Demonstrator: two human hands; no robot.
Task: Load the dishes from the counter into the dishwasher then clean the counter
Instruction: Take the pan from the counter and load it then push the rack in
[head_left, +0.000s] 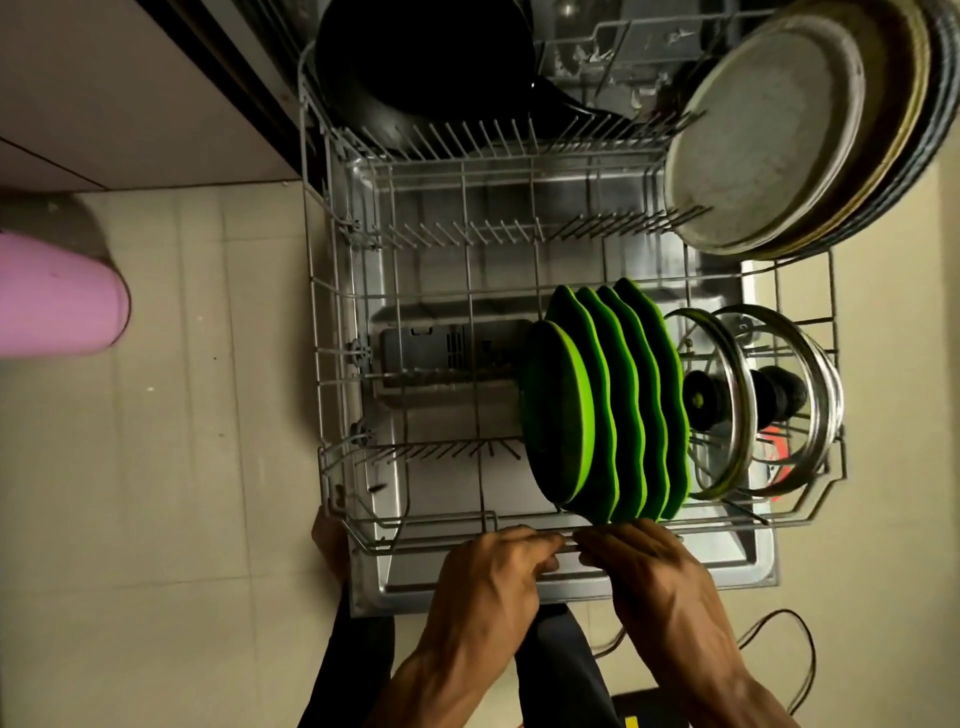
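Note:
The dishwasher's lower rack (363, 322) is pulled out over the open door (748, 566). Several green plates (608, 405) stand on edge in its near right part, with two glass lids (753, 400) beside them on the right. Large round metal plates (779, 130) lean at the far right, and a black pan (415, 67) sits at the far left of the rack. My left hand (493, 577) and my right hand (644, 566) both grip the rack's front rail, fingers curled round the wire, side by side.
A pink bin (57, 296) stands on the tiled floor at the left. A black cable (779, 634) loops on the floor at the lower right. A cabinet front (130, 93) runs along the upper left. My legs are below the door's edge.

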